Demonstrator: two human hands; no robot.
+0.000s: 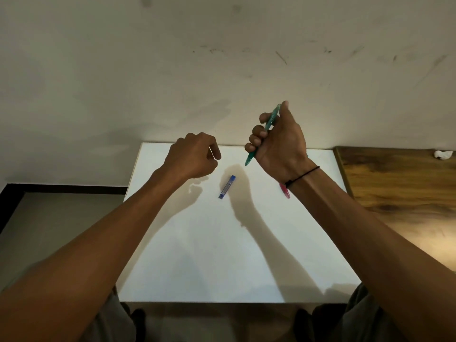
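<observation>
The right grip (278,141) covers the middle of the green pen (250,157), and its wrist hides most of the pink pen (283,190). The fingertips of the left grip (195,155) curl out of sight, so whether they pinch anything is unclear. Print on the case (227,187) is too small to read. The right edge cuts off the wooden worktop (394,183).

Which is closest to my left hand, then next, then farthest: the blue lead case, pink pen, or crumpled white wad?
1. Blue lead case, on the white table just right of the left hand.
2. Pink pen, farther right, under the wrist of the right hand holding the green pencil.
3. Crumpled white wad, far right on the wooden table.
</observation>
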